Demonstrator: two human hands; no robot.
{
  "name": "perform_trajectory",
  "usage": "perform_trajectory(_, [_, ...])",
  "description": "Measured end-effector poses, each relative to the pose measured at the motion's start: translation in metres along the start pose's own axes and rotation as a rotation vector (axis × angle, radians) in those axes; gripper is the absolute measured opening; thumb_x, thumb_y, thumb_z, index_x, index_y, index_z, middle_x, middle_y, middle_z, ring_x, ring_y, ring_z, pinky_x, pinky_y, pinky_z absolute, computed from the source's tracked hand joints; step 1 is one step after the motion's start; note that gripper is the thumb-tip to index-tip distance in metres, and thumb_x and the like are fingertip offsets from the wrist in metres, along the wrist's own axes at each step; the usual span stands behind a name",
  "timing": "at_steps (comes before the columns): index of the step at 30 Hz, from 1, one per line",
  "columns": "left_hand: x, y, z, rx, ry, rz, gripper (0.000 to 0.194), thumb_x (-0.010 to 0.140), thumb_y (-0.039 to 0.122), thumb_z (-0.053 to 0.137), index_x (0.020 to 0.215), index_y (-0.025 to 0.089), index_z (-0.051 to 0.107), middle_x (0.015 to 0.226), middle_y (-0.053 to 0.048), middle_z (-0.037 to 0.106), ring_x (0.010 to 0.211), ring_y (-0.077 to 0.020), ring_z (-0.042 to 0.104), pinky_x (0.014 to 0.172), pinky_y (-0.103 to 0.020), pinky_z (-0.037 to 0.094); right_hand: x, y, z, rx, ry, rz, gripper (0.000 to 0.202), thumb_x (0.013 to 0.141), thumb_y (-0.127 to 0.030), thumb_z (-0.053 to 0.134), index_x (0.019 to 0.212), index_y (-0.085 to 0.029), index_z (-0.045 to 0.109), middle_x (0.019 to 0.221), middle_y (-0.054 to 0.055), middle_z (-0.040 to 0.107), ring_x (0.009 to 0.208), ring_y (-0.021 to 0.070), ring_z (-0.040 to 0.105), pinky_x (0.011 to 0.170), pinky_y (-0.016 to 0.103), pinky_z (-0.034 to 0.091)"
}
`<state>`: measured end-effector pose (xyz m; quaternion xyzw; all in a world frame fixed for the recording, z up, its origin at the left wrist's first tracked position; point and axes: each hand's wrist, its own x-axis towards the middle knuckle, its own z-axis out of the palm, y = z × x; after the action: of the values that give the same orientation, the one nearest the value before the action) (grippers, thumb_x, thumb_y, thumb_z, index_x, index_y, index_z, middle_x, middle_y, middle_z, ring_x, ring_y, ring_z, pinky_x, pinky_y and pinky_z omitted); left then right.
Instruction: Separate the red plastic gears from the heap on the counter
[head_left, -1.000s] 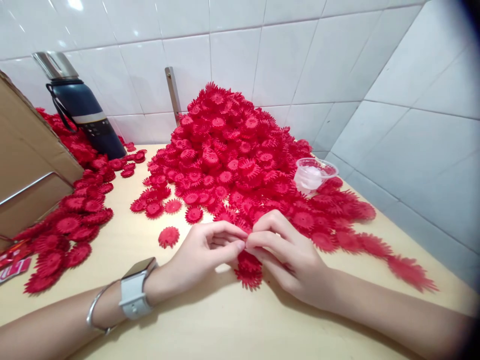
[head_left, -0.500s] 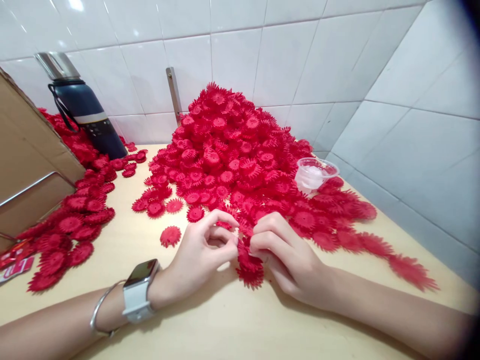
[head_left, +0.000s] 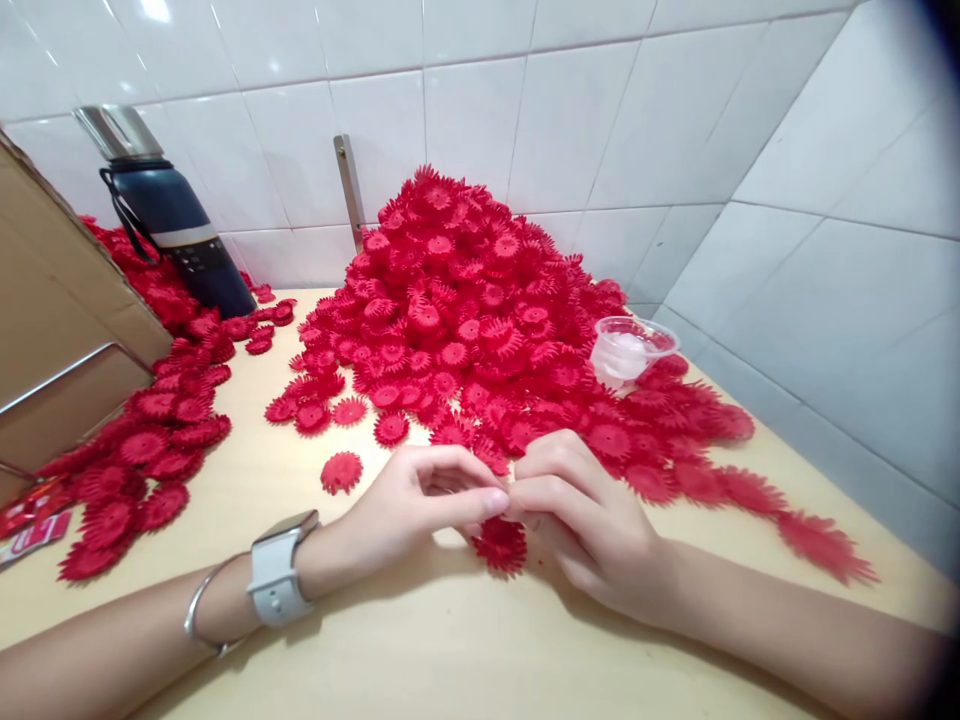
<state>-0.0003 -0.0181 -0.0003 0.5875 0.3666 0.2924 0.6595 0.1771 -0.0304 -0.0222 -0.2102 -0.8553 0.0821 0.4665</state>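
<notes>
The left hand point(head_left: 409, 500) has closed the small gap to the right hand point(head_left: 600, 525); the fingertips now meet. Both hands are nearly closed, fingers curled; whether either grips a piece cannot be determined. A red fringed disc point(head_left: 501, 550) lies directly below the fingertips, on the near side of the red pile point(head_left: 465, 300) on the surface point(head_left: 420, 650).

A pale yellowish tabletop point(head_left: 450, 640) spread out below. Behind the tabletop rose a glossy white tiled wall point(head_left: 480, 120), a narrow metal strip point(head_left: 348, 185) upright against it. Right of the tabletop, a greyer tiled wall point(head_left: 847, 280) met the first. High above the tabletop's left side, light glared off the tiles.
</notes>
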Motion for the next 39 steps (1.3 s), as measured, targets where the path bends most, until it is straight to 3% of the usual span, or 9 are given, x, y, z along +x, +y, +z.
perform_trajectory(4, [0.003, 0.001, -0.004, -0.056, -0.091, -0.101, 0.006, 0.072, 0.019, 0.064, 0.076, 0.015, 0.068, 0.065, 0.002, 0.064, 0.058, -0.0074, 0.058, 0.06, -0.017, 0.048, 0.002, -0.002, -0.002, -0.025, 0.033, -0.026, 0.022, 0.078, 0.003, 0.045, 0.081, -0.016, 0.055, 0.07, 0.004, 0.05, 0.067, 0.0148, 0.044, 0.057, 0.029, 0.04])
perform_trajectory(7, [0.004, 0.0, -0.007, -0.061, -0.091, -0.123, 0.005, 0.072, 0.015, 0.063, 0.074, 0.014, 0.067, 0.063, 0.002, 0.064, 0.058, -0.0081, 0.059, 0.059, -0.018, 0.047, 0.002, -0.003, -0.003, -0.076, 0.028, -0.048, 0.021, 0.078, 0.003, 0.045, 0.079, -0.016, 0.056, 0.069, 0.004, 0.05, 0.068, 0.0149, 0.044, 0.058, 0.028, 0.04])
perform_trajectory(11, [0.003, -0.003, -0.006, 0.022, -0.039, -0.087, 0.004, 0.071, 0.013, 0.063, 0.071, 0.013, 0.067, 0.06, 0.002, 0.063, 0.056, -0.0081, 0.058, 0.057, -0.017, 0.046, 0.0, -0.003, -0.001, -0.089, 0.001, -0.084, 0.019, 0.08, 0.001, 0.044, 0.079, -0.016, 0.053, 0.07, 0.004, 0.05, 0.068, 0.0153, 0.044, 0.059, 0.029, 0.041])
perform_trajectory(16, [0.001, -0.001, 0.0, 0.025, 0.057, -0.018, 0.008, 0.076, 0.017, 0.06, 0.074, 0.014, 0.067, 0.064, 0.002, 0.063, 0.057, -0.0065, 0.056, 0.057, -0.015, 0.045, 0.0, 0.001, 0.001, -0.062, 0.004, 0.016, 0.02, 0.077, 0.003, 0.041, 0.076, -0.016, 0.047, 0.072, 0.004, 0.044, 0.069, 0.0161, 0.041, 0.059, 0.031, 0.041])
perform_trajectory(23, [-0.001, 0.002, 0.003, 0.043, 0.051, 0.016, 0.013, 0.08, 0.022, 0.056, 0.078, 0.014, 0.066, 0.065, 0.002, 0.059, 0.059, -0.0066, 0.054, 0.057, -0.015, 0.044, -0.001, 0.001, 0.0, -0.067, 0.032, 0.074, 0.021, 0.077, 0.003, 0.04, 0.077, -0.016, 0.046, 0.074, 0.004, 0.043, 0.071, 0.0172, 0.042, 0.059, 0.031, 0.04])
perform_trajectory(32, [-0.003, -0.005, 0.001, 0.317, 0.073, 0.123, 0.016, 0.083, 0.023, 0.05, 0.078, 0.013, 0.063, 0.07, -0.001, 0.06, 0.065, -0.0115, 0.054, 0.061, -0.021, 0.043, -0.001, 0.001, 0.0, -0.081, 0.022, 0.079, 0.022, 0.077, 0.003, 0.038, 0.079, -0.018, 0.045, 0.074, 0.004, 0.043, 0.071, 0.018, 0.041, 0.06, 0.033, 0.039])
perform_trajectory(39, [-0.004, -0.003, 0.003, 0.21, 0.085, 0.06, 0.014, 0.082, 0.022, 0.052, 0.075, 0.013, 0.061, 0.066, 0.0, 0.058, 0.063, -0.0106, 0.054, 0.06, -0.02, 0.043, -0.002, 0.0, 0.0, -0.104, 0.008, 0.069, 0.021, 0.077, 0.003, 0.039, 0.079, -0.017, 0.044, 0.074, 0.004, 0.043, 0.071, 0.0179, 0.041, 0.06, 0.033, 0.038])
